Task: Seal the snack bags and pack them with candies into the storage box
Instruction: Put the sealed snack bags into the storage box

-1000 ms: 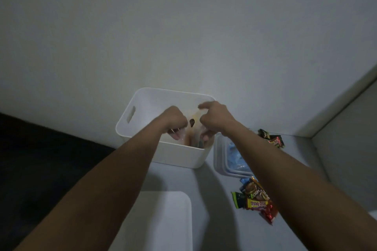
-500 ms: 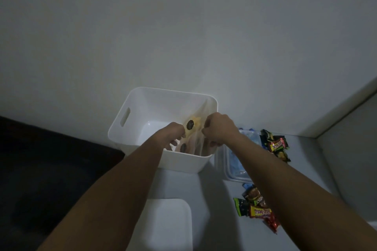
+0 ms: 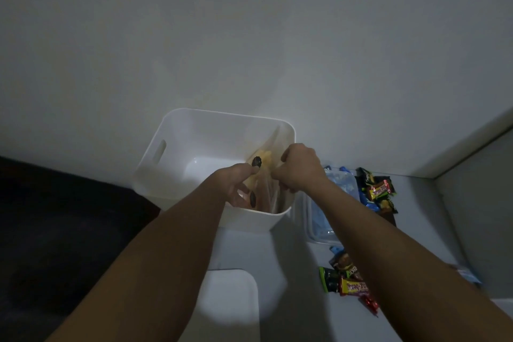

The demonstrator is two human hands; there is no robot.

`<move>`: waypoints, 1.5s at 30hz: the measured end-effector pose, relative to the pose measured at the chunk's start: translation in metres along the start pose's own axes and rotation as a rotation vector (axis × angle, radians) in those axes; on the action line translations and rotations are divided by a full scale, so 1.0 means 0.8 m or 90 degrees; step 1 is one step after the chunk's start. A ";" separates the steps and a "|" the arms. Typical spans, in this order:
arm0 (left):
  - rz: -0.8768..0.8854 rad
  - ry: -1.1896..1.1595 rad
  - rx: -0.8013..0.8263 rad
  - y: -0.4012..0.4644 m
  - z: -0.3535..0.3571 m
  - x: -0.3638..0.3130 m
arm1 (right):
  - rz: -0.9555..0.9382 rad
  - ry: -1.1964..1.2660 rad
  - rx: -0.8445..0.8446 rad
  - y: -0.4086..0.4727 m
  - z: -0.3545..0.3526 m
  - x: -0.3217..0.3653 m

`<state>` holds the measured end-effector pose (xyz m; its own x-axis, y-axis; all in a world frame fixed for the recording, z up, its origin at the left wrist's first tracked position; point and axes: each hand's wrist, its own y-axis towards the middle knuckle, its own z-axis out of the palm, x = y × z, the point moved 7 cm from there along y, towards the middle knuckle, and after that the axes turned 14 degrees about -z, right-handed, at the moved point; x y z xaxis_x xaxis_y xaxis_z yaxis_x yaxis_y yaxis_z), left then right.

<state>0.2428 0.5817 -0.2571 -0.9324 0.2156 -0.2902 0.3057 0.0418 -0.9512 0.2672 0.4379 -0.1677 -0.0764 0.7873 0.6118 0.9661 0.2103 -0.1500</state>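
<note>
A white storage box (image 3: 177, 130) with a slot handle stands against the wall. Clear snack bags (image 3: 263, 155) with yellowish and dark pieces stand upright along its right inner side. My left hand (image 3: 236, 183) pinches the near edge of a bag over the box. Opposite it, my right hand (image 3: 298, 166) grips the bag's top from the right. Wrapped candies lie in two heaps on the table, one (image 3: 377, 191) beyond my right arm, another (image 3: 347, 280) nearer to me.
A clear plastic container (image 3: 336, 189) with blue contents sits just right of the box. A white lid (image 3: 230, 302) lies flat in front of the box. The wall rises directly behind; a dark area lies to the left.
The view has shifted and the box's inside shows more. Both hands stay on the bag, which now leans along the box's right inner wall.
</note>
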 end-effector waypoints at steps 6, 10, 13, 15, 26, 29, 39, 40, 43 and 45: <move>0.003 0.059 0.004 0.009 0.003 -0.010 | -0.027 -0.072 0.015 -0.004 0.003 -0.001; 0.026 0.113 0.000 0.010 0.015 -0.010 | -0.035 -0.112 0.021 -0.003 -0.001 -0.004; 0.043 0.125 -0.022 0.009 0.015 -0.011 | -0.046 -0.063 0.023 -0.005 -0.003 -0.005; 0.044 0.101 -0.034 0.008 0.012 -0.011 | -0.046 -0.028 0.020 -0.007 -0.008 -0.006; 0.372 0.134 -0.432 -0.097 0.001 -0.070 | 0.056 0.125 -0.098 -0.039 -0.098 -0.097; 0.587 0.069 -0.508 -0.162 0.037 -0.081 | 0.096 0.100 -0.122 -0.059 -0.110 -0.137; 0.773 0.244 -0.405 -0.189 0.176 -0.042 | 0.119 0.093 -0.056 -0.107 -0.082 -0.191; 0.738 0.275 -0.394 -0.180 0.181 -0.034 | 0.110 0.089 -0.056 -0.109 -0.081 -0.190; 0.675 0.319 -0.362 -0.163 0.190 -0.009 | 0.094 0.081 -0.045 -0.113 -0.074 -0.184; 0.642 0.337 -0.346 -0.156 0.190 0.008 | 0.096 0.091 -0.038 -0.117 -0.067 -0.181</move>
<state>0.1693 0.4296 -0.1563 -0.0858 0.7438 -0.6628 0.9916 -0.0009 -0.1294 0.2009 0.2737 -0.2007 0.1021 0.7158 0.6908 0.9771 0.0580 -0.2046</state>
